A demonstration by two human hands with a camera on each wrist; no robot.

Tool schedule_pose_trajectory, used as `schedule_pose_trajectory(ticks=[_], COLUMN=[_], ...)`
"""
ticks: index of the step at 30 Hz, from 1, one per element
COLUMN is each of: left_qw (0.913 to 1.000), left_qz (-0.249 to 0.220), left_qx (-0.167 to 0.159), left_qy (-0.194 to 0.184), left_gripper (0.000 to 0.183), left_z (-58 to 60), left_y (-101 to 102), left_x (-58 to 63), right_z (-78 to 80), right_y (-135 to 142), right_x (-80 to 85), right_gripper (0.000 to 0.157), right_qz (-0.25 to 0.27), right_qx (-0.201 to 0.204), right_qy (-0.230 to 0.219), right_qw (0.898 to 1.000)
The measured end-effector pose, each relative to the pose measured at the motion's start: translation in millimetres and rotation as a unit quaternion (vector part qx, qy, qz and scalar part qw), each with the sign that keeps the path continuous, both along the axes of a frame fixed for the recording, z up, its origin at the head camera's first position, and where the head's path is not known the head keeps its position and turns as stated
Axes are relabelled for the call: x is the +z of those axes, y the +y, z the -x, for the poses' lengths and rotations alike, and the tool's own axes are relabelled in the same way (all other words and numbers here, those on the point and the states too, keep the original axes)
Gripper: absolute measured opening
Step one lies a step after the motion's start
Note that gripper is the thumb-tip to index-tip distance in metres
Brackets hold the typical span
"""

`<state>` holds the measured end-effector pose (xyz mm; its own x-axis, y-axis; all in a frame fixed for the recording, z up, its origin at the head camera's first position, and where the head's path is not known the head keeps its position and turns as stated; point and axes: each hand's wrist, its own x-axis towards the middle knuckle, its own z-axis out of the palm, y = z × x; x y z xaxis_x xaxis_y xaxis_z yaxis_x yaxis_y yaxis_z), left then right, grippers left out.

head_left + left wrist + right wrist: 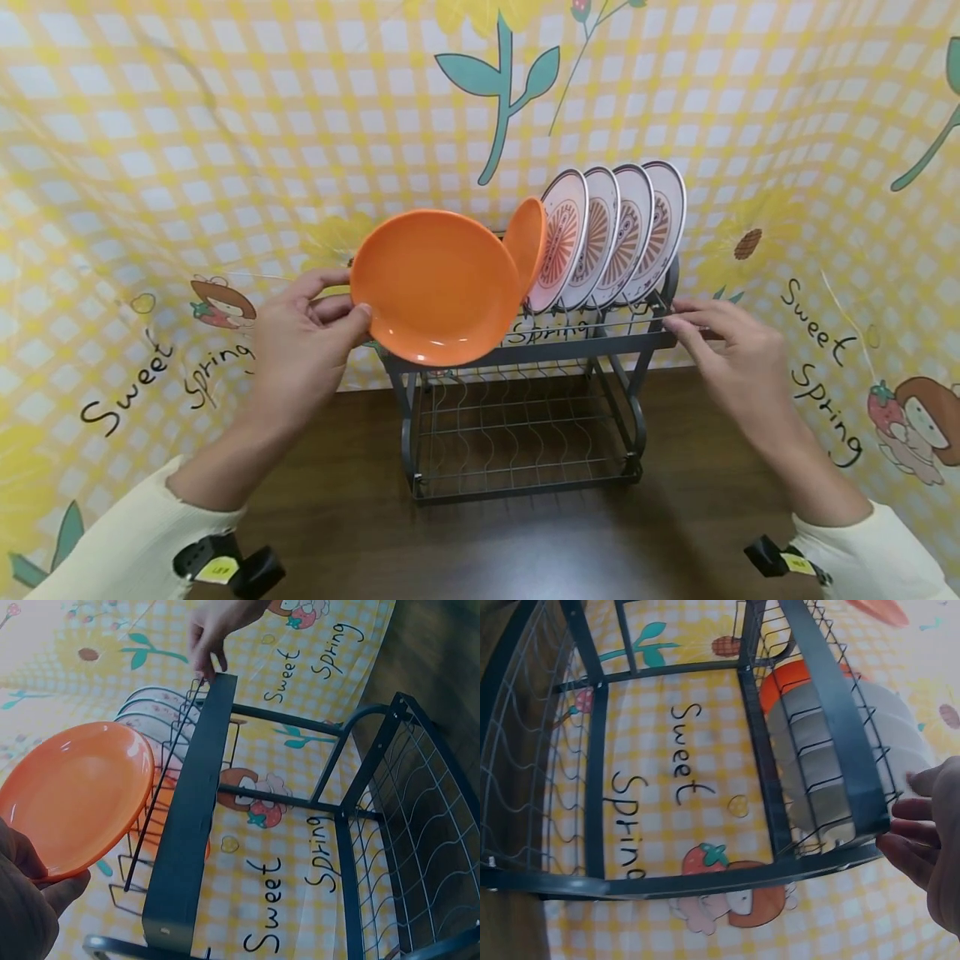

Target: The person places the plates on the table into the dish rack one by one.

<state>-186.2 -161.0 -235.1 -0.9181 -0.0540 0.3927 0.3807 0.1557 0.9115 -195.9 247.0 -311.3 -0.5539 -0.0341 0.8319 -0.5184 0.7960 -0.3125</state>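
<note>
My left hand [303,342] pinches the left rim of a round orange plate [435,287], thumb in front and fingers behind. The plate is tilted with its glossy inside toward the head camera, and it overlaps the left part of a dark two-tier dish rack [570,347]. Behind its right edge, a second orange plate [528,242] stands on edge in the upper tier. Several white plates with a sunburst pattern [561,250] lean in a row beside that one. At the rack's upper right front corner, my right hand [738,358] grips the frame between thumb and fingers.
The rack's lower wire tier [517,433] has wavy wires and holds no dishes. It stands on a dark brown wooden table [517,550]. A yellow checked cloth [300,125] with printed flowers and lettering hangs behind and along both sides.
</note>
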Motion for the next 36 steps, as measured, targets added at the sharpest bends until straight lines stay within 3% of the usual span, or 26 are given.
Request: schedule_pose_trajectory(ticks=[3, 6, 13, 16, 19, 22, 24, 31, 36], left_qw=[1.0000, 0.9999, 0.9995, 0.9995, 0.9991, 0.9986, 0.9981, 0.9977, 0.9967], left_qz=[0.006, 0.016, 0.026, 0.018, 0.007, -0.010, -0.018, -0.014, 0.013], left_qx=[0.001, 0.006, 0.002, -0.011, -0.023, -0.037, -0.045, -0.054, -0.073], left_qy=[0.003, 0.003, 0.015, 0.025, 0.033, 0.037, 0.038, 0.040, 0.031], left_gripper=[0.031, 0.033, 0.035, 0.035, 0.035, 0.035, 0.035, 0.036, 0.041], left_z=[0.6, 1.4, 2.6, 3.6, 4.5, 4.7, 4.4, 2.6, 4.6], left_y=[6.2, 12.2, 23.9, 27.4, 30.0, 33.7, 36.5, 39.7, 34.7], left_x=[0.3, 0.5, -1.0, -4.1, -7.6, -9.5, -10.0, -13.0, -12.4], right_z=[-4.4, -11.2, -23.2, -25.6, -27.0, -26.5, -26.0, -28.5, -30.4], right_y=[-7.7, -20.2, -57.0, -70.6, -82.8, -95.0, -102.0, -111.5, -111.9], right_x=[8.9, 20.6, 47.5, 57.1, 64.1, 67.6, 67.8, 65.2, 64.7], right_gripper=[0.010, 0.013, 0.029, 0.039, 0.050, 0.052, 0.049, 0.026, 0.019], right_qz=[0.032, 0.032, 0.017, 0.050, 0.081, 0.093, 0.099, 0.109, 0.124], right_qx=[0.010, 0.019, 0.053, 0.095, 0.130, 0.149, 0.150, 0.122, 0.133], right_qy=[0.019, 0.015, -0.077, -0.158, -0.241, -0.275, -0.270, -0.192, -0.163], right_qw=[0.999, 0.999, 0.996, 0.982, 0.958, 0.945, 0.946, 0.968, 0.970])
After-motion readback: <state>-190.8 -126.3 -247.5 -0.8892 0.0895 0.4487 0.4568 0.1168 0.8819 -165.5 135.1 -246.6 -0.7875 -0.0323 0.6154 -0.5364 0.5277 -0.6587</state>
